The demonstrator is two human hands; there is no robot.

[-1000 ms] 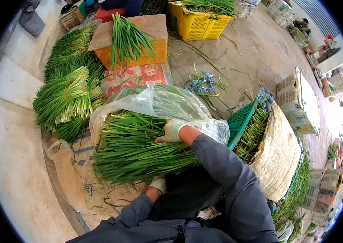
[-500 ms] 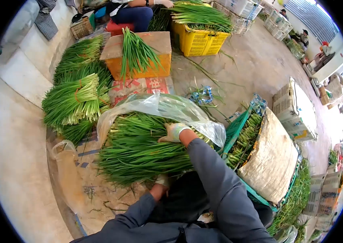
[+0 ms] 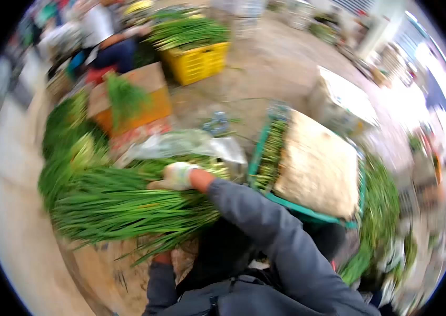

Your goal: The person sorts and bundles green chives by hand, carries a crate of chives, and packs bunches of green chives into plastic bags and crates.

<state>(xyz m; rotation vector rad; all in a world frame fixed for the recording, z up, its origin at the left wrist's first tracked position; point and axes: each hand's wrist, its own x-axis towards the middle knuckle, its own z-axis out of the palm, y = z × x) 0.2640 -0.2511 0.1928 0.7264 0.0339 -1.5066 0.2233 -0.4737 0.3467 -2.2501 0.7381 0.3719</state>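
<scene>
A large pile of long green stalks (image 3: 123, 205) lies in front of me, its leafy ends to the left. My right hand (image 3: 176, 176), in a pale glove, rests on top of the stalks; its fingers are blurred. My left hand (image 3: 163, 257) is under the near edge of the pile, with only the wrist showing and the fingers hidden. Clear plastic (image 3: 180, 143) lies bunched along the far side of the pile. Right of it stands a green crate (image 3: 257, 158) with stalks and a pale cover (image 3: 315, 168).
Tied green bundles (image 3: 78, 152) lie at the left by the wall. An orange box (image 3: 154, 102) and a yellow crate (image 3: 196, 63) stand ahead. A person (image 3: 112, 47) sits beyond the box. A white crate (image 3: 341, 102) stands at the right.
The stalks now spread further left and toward me, out past the plastic. My right hand has moved left with them, and my left hand has gone under the pile. The view has turned right.
</scene>
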